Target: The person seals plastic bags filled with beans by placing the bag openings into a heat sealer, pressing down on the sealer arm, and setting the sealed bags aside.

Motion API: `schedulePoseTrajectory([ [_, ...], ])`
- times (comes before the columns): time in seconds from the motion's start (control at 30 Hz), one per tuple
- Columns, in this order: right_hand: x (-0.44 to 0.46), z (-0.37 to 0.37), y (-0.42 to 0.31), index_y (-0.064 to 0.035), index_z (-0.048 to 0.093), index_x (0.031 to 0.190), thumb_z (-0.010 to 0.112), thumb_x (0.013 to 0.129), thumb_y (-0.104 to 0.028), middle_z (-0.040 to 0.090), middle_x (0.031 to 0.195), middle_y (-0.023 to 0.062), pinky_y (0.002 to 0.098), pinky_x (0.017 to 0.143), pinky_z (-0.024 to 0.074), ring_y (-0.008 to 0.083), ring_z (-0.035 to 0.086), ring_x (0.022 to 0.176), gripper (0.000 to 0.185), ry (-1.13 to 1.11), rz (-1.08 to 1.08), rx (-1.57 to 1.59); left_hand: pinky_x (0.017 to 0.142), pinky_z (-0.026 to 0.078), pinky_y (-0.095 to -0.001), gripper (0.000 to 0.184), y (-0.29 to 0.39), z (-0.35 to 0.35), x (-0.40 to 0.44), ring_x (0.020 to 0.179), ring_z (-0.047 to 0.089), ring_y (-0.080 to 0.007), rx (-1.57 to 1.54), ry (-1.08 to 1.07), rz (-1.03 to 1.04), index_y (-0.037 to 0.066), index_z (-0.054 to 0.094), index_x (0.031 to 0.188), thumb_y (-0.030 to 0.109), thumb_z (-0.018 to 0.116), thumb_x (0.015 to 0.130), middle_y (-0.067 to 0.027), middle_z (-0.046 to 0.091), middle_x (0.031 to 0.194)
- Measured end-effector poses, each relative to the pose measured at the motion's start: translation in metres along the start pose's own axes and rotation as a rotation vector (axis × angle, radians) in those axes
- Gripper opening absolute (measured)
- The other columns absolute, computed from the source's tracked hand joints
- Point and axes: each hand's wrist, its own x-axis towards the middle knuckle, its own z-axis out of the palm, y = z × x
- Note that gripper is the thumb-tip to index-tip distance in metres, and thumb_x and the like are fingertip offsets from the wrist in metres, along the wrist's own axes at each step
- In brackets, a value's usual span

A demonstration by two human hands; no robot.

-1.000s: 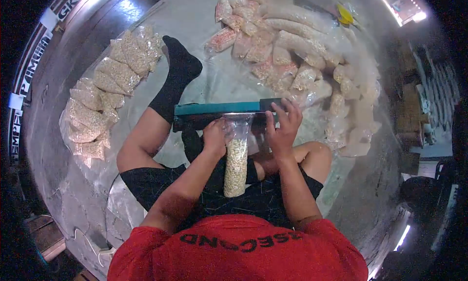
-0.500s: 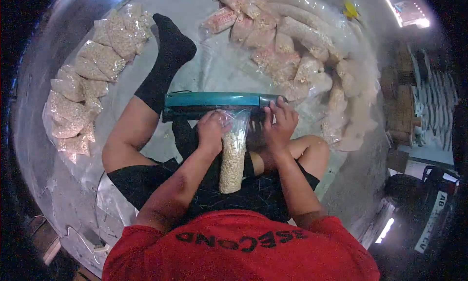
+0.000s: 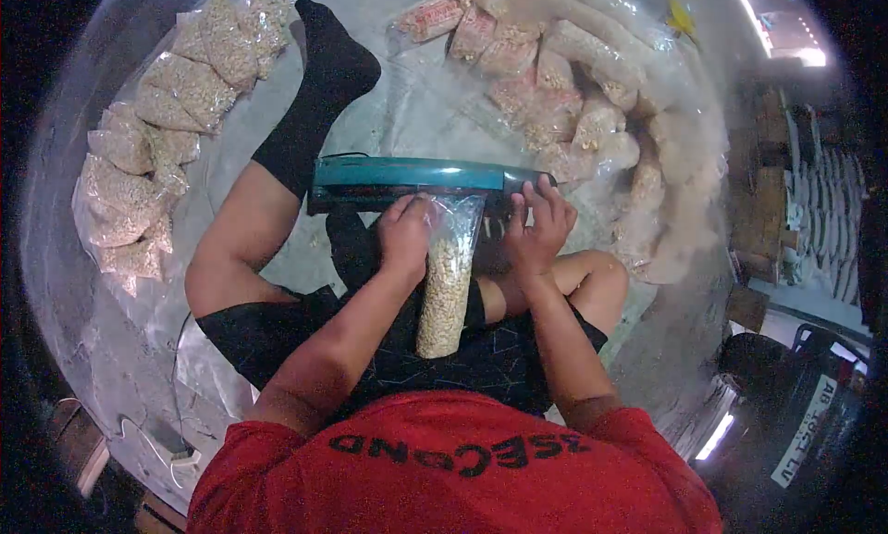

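A clear plastic bag (image 3: 444, 298) of pale kernels or beans stands slightly tilted in front of my lap, its open top reaching a teal and black heat sealer (image 3: 407, 173). My left hand (image 3: 405, 235) is closed, pinching the bag's upper left edge just below the sealer. At the sealer's black right end, my right hand (image 3: 539, 233) has its fingers curled over the arm. The bag's mouth meets the sealer's front edge; whether it lies between the jaws is hidden.
Filled, flat bags (image 3: 176, 117) lie in a row on the floor at left. Long filled bags (image 3: 592, 62), some with red print, are piled at upper right. My socked foot (image 3: 333, 53) stretches beyond the sealer. A black case (image 3: 805, 404) stands at right.
My right hand's fingers have shifted slightly along the sealer's black end. My left hand keeps its pinch on the bag. The whole view has moved a little.
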Motion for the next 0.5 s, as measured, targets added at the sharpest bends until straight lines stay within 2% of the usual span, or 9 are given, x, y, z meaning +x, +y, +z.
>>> schedulePoseTrajectory([
  [0.2,-0.002,0.002,0.003,-0.0091,0.075,0.106,0.075,0.086,-0.022,0.069,0.122,0.0121,0.0461,0.097,0.0436,0.0334,0.060,0.110,0.023,0.020,-0.002,0.014,0.079,0.057,-0.0327,0.011,-0.005,-0.005,0.006,0.083,0.066,-0.0197,-0.051,-0.072,-0.015,0.003,0.065,0.099,0.011,0.062,0.092,-0.0086,0.068,0.093],
  [0.27,-0.002,0.001,0.001,-0.0091,0.075,0.105,0.075,0.086,-0.022,0.069,0.122,0.0121,0.0468,0.097,0.0437,0.0337,0.060,0.110,0.023,0.043,-0.003,0.035,0.075,0.055,-0.0318,0.008,0.001,0.001,0.001,0.080,0.065,-0.0190,-0.023,-0.026,-0.003,0.004,0.066,0.094,0.009,0.060,0.091,-0.0073,0.068,0.091],
  [0.4,-0.003,0.001,0.003,-0.0097,0.075,0.102,0.076,0.084,-0.022,0.069,0.123,0.0122,0.0479,0.097,0.0439,0.0346,0.060,0.110,0.022,0.037,-0.007,0.014,0.073,0.055,-0.0323,0.008,-0.004,0.000,0.004,0.079,0.064,-0.0190,0.016,-0.046,0.072,0.004,0.066,0.091,0.009,0.059,0.091,-0.0063,0.067,0.090],
  [0.47,-0.005,0.001,0.006,-0.0100,0.075,0.102,0.077,0.084,-0.022,0.069,0.123,0.0122,0.0477,0.097,0.0438,0.0348,0.060,0.110,0.022,0.057,-0.023,0.016,0.074,0.055,-0.0336,0.009,0.003,0.004,-0.003,0.081,0.064,-0.0194,-0.020,-0.059,0.021,0.004,0.066,0.093,0.009,0.058,0.091,-0.0064,0.067,0.090],
  [0.5,-0.005,-0.001,0.007,-0.0109,0.074,0.104,0.078,0.083,-0.023,0.068,0.124,0.0109,0.0482,0.097,0.0431,0.0343,0.059,0.111,0.025,0.033,-0.032,0.012,0.074,0.053,-0.0294,0.014,0.009,0.009,-0.008,0.081,0.061,-0.0145,-0.034,-0.036,-0.002,0.001,0.067,0.095,0.011,0.057,0.098,-0.0032,0.064,0.089],
])
